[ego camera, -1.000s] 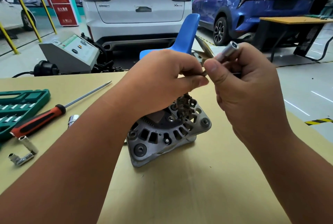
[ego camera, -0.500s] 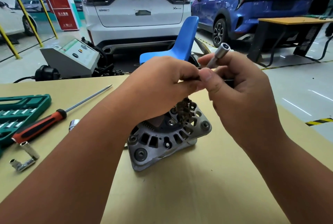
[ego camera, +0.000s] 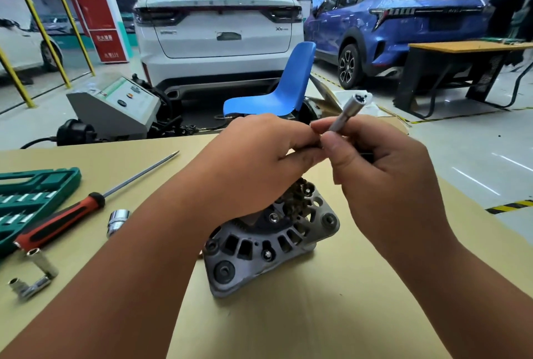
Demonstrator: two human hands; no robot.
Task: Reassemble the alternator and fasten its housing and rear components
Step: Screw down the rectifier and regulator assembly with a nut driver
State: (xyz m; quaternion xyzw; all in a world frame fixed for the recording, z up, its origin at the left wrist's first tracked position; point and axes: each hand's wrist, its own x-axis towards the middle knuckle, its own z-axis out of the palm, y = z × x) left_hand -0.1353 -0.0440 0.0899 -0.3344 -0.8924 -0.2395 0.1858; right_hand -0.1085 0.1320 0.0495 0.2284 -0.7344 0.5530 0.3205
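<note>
Fingers and thumb of the right hand (ego camera: pixel 389 185) close round a slim silver tubular socket tool (ego camera: pixel 346 116), held aloft with its open end tilted up and away from the person. Against the tool's lower end, the left hand (ego camera: pixel 259 156) pinches a small dark part (ego camera: pixel 318 145) between thumb and fingertips; too little of it shows to say what it is. The two hands touch at the thumbs.

Directly below them, the grey cast-metal alternator (ego camera: pixel 271 240) stands on the tan cardboard-covered table (ego camera: pixel 288 324), its slotted rear housing facing up, bolts in its lugs and a brownish cluster of parts at its top edge, partly hidden by the left wrist. Neither hand touches it.

Left of the alternator lie a short chrome socket (ego camera: pixel 116 221), a long screwdriver with a red-and-black handle (ego camera: pixel 57 226), an L-shaped silver socket wrench (ego camera: pixel 36 275) and a green plastic tool tray (ego camera: pixel 31 200) at the table's edge.

Beyond the table stand a blue plastic chair (ego camera: pixel 288 84), a grey box-shaped machine (ego camera: pixel 115 107), a white SUV (ego camera: pixel 216 26) seen from the rear and a blue car (ego camera: pixel 403 26). At far right are a second tan-topped workbench (ego camera: pixel 461 47) and a person in black (ego camera: pixel 506 3).
</note>
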